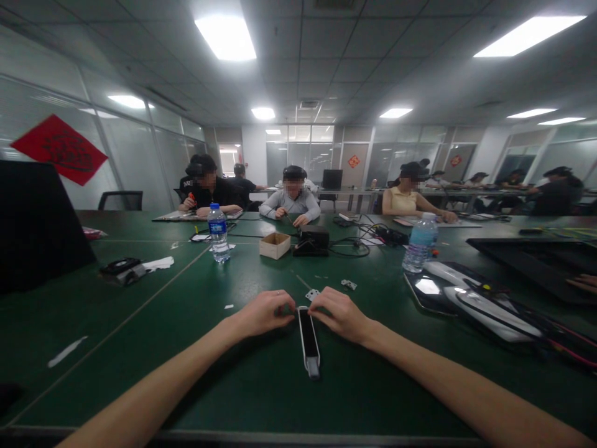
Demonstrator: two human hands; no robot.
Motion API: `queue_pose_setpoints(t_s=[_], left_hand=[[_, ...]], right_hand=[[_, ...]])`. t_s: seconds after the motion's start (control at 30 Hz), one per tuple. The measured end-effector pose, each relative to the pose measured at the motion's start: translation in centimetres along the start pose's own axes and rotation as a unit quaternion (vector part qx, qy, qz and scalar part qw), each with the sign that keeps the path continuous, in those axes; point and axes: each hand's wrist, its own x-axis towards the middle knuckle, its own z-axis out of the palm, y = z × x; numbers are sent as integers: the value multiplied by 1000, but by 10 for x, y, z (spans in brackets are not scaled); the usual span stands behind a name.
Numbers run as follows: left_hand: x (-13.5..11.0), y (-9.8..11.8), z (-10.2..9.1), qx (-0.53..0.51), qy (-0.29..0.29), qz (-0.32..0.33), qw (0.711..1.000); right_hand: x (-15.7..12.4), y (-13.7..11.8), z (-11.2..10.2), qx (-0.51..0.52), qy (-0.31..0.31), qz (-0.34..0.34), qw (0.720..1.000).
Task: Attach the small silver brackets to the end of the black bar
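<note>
Green bench [153,354], slim device [308,339]

Device lies toward the bench's near edge, gray end nearest it. Right hand [342,316]: fingers narrow, at device's far end. Left hand [265,313]: fingers narrow, just beside same end. Cannot tell whether either holds anything. Small metal plate [312,295] just beyond, toward bench's far edge.

Bare left forearm [172,379] slanting in from near left, bare right forearm [443,370] from near right, left hand [267,313] and right hand [341,315] close but apart, fingers [285,299] curled.
</note>
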Motion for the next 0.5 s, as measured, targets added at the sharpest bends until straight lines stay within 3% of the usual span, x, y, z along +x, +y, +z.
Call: queue_pose_setpoints(t_s=[0.1, 0.33, 0.5], left_hand=[[0, -8, -4, 17, -13, -19, 1000], [0, -8, -1, -1, -15, -24, 1000], [0, -12, 4, 8, 1, -20, 1000]], right_hand=[[-1, 10, -8, -23, -31, 40, 998], [1, 13, -23, -37, -205, 110, 972], [0, 14, -17, -31, -220, 120, 968]])
